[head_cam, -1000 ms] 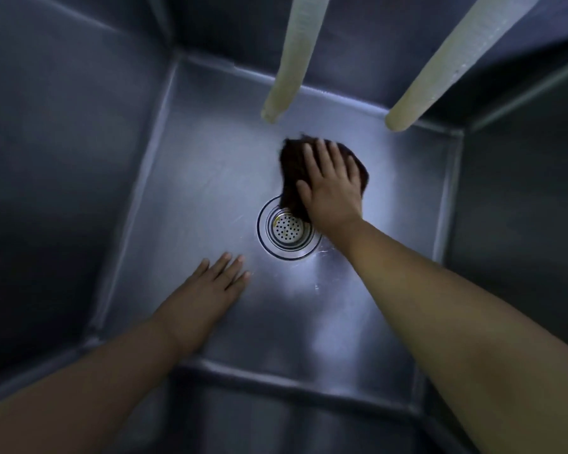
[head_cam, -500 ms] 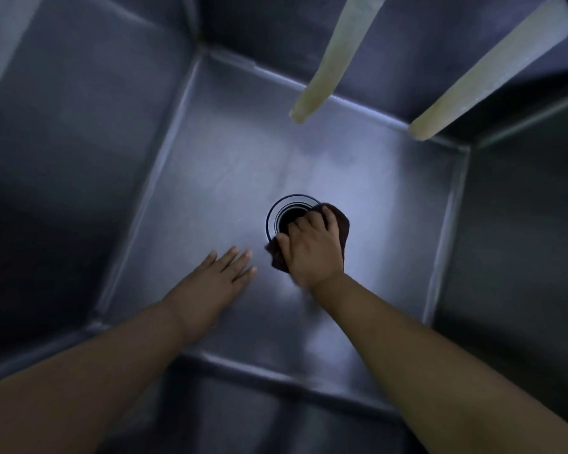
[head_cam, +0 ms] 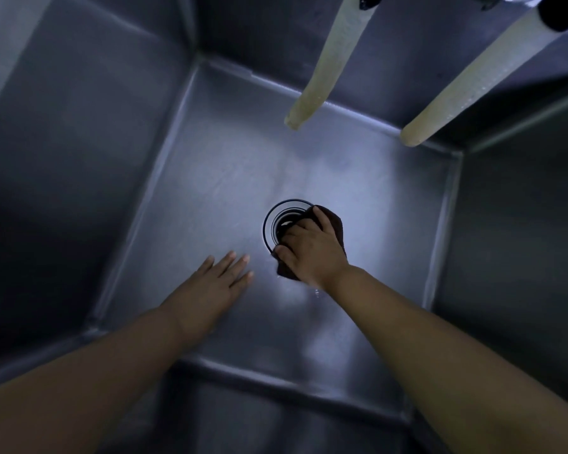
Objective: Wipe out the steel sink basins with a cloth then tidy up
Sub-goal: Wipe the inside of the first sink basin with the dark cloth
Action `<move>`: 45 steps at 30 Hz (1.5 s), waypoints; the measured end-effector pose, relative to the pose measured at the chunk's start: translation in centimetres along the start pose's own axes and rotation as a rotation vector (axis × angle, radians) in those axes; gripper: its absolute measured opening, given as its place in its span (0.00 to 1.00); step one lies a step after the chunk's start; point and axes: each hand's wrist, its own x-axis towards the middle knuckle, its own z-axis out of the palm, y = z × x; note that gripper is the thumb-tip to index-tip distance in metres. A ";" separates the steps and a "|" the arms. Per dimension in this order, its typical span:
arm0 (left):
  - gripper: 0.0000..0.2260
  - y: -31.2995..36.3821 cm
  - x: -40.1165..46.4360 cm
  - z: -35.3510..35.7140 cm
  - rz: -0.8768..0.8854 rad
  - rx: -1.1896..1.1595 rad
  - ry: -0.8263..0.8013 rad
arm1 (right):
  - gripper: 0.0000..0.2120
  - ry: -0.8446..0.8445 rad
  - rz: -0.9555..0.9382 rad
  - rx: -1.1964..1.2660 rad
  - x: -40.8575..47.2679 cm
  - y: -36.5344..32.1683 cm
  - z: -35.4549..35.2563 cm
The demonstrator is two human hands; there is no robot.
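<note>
I look straight down into a deep steel sink basin (head_cam: pixel 230 165). Its round drain (head_cam: pixel 277 221) sits near the middle of the floor. My right hand (head_cam: pixel 309 250) grips a dark brown cloth (head_cam: pixel 336 229) with curled fingers and presses it onto the right half of the drain, hiding that side. My left hand (head_cam: pixel 215 288) lies flat on the basin floor with straight fingers, just left of the cloth and apart from it.
Two pale yellowish hoses (head_cam: pixel 328 67) (head_cam: pixel 466 90) hang down from the taps over the back of the basin, ending above the floor. Steep steel walls (head_cam: pixel 63 165) close in on all sides.
My right hand drew the cloth from the back of the floor toward me onto the drain, and its fingers curled round it. The left hand stayed flat in place.
</note>
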 end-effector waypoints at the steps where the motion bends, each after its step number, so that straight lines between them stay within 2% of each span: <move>1: 0.42 0.0 0.0 0.0 0.000 0.004 -0.002 | 0.20 -0.003 -0.029 -0.017 0.1 0.3 -0.1; 5: 0.43 -0.1 0.0 0.1 0.004 0.004 -0.004 | 0.24 -0.021 -0.130 -0.120 0.0 1.1 -0.6; 11: 0.44 -0.1 0.1 0.1 -0.001 0.002 -0.010 | 0.30 -0.189 -0.221 -0.302 0.9 0.8 -1.8; 14: 0.44 -0.1 0.1 0.1 -0.001 -0.006 -0.004 | 0.34 -0.248 -0.207 -0.419 1.1 0.3 -2.0; 18: 0.44 -0.1 0.0 0.2 -0.007 -0.019 0.000 | 0.33 -0.231 -0.121 -0.502 0.4 -0.6 -1.5; 21: 0.43 -0.2 0.0 0.2 -0.002 -0.018 0.000 | 0.36 -0.185 -0.065 -0.464 0.1 -1.0 -1.1; 24: 0.43 -0.2 0.0 0.1 0.000 -0.018 0.003 | 0.36 -0.055 0.029 -0.310 0.0 -1.4 -0.7; 28: 0.40 -0.2 -0.1 -0.1 0.005 -0.019 -0.001 | 0.22 0.116 0.146 -0.089 -0.2 -2.0 0.3; 31: 0.36 -0.1 -0.1 -0.4 0.004 -0.014 -0.002 | 0.13 0.173 0.127 -0.061 -0.2 -1.9 0.8; 33: 0.35 0.0 -0.2 -0.5 0.005 -0.008 -0.002 | 0.11 0.202 0.102 -0.061 -0.1 -1.7 0.9; 38: 0.35 0.0 -0.1 -0.5 0.003 -0.008 -0.003 | 0.23 0.121 0.125 -0.056 0.2 -1.7 0.9; 45: 0.41 -0.1 0.3 0.4 -0.005 -0.029 0.000 | 0.26 0.078 0.153 -0.128 0.2 -2.2 1.1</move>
